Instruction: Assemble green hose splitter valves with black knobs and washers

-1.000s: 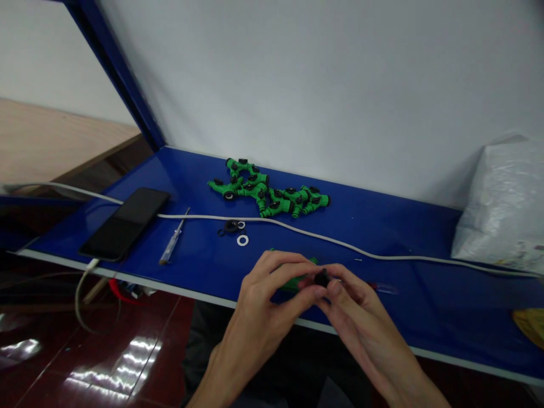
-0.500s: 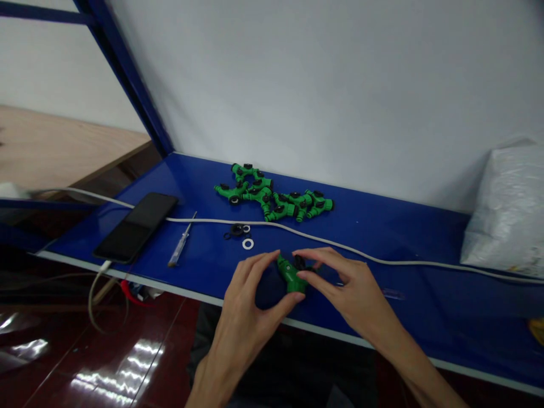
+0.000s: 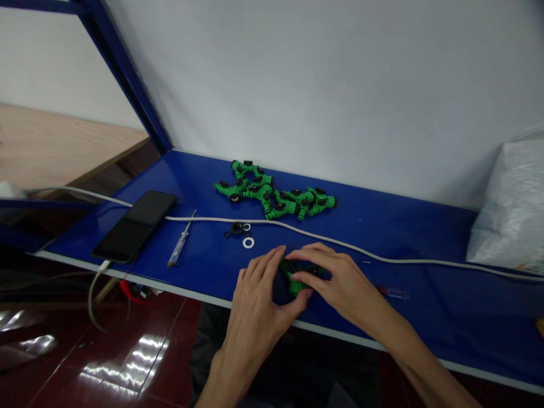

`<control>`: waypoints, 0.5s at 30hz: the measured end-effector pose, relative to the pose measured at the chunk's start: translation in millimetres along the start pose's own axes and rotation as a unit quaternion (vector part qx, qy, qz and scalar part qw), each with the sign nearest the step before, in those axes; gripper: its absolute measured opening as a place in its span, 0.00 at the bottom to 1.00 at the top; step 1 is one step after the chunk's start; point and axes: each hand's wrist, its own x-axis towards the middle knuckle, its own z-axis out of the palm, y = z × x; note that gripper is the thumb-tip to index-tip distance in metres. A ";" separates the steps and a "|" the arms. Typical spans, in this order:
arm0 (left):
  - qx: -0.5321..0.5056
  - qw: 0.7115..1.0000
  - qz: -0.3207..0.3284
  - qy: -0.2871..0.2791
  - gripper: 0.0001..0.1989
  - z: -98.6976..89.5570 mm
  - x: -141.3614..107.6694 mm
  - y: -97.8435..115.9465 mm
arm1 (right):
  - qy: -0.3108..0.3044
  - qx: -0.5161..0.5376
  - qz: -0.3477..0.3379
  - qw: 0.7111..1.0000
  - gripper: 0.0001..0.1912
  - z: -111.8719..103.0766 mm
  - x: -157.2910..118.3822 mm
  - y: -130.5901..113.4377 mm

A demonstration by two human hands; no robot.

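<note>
A green connector (image 3: 296, 286) with black valve parts is between my two hands, low over the front part of the blue table. My left hand (image 3: 262, 294) grips its left side, thumb at the bottom end and fingers at the top. The thumb and forefinger of my right hand (image 3: 340, 277) pinch a black part on top of the same connector. My fingers cover much of it. Beyond them lie a white ring (image 3: 249, 242) and a black round part (image 3: 237, 228) with small black rings.
Several green connectors (image 3: 259, 191) lie in a group near the wall. A white cable (image 3: 314, 234) crosses the blue table (image 3: 195, 164). A phone (image 3: 135, 226) and a screwdriver (image 3: 182, 241) are left, a red-handled tool (image 3: 393, 292) and plastic bag (image 3: 508, 209) right.
Both hands have shifted slightly to the right with the connector. My left fingers now reach further over its top, hiding more of it, and the red-handled tool shows more.
</note>
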 end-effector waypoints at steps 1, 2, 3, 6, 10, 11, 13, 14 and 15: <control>0.001 1.000 0.001 -0.001 0.34 0.0 -0.1 0.0 | -0.006 0.005 -0.004 1.000 0.15 -1.3 1.0 -1.7; 0.002 1.000 0.002 -0.001 0.34 0.2 -0.1 0.1 | -0.010 0.007 -0.009 1.000 0.15 -2.2 1.8 -3.0; 0.003 1.000 0.004 -0.001 0.34 0.3 -0.1 0.1 | -0.012 0.004 -0.016 1.000 0.16 -2.7 2.2 -3.8; 0.011 1.000 0.014 0.003 0.33 0.7 0.1 0.6 | -0.006 -0.028 -0.043 0.999 0.18 -1.0 2.5 -4.3; 0.024 0.999 0.025 0.010 0.33 1.2 0.4 1.0 | -0.024 -0.070 -0.051 0.996 0.21 4.1 3.8 -8.0; 0.026 0.999 0.027 0.013 0.33 1.6 0.4 0.8 | -0.029 -0.078 -0.047 0.995 0.20 3.9 3.7 -10.0; 0.030 0.999 0.031 0.017 0.33 2.3 0.7 -0.2 | -0.025 -0.089 -0.044 0.995 0.20 -0.9 0.9 -12.1; 0.031 0.999 0.032 0.020 0.33 2.6 0.8 -0.7 | -0.012 -0.096 -0.042 0.994 0.21 -6.1 -2.4 -10.6; 0.032 0.999 0.032 0.021 0.33 2.7 1.0 -1.3 | 0.013 -0.106 -0.038 0.994 0.22 -13.3 -7.3 -6.4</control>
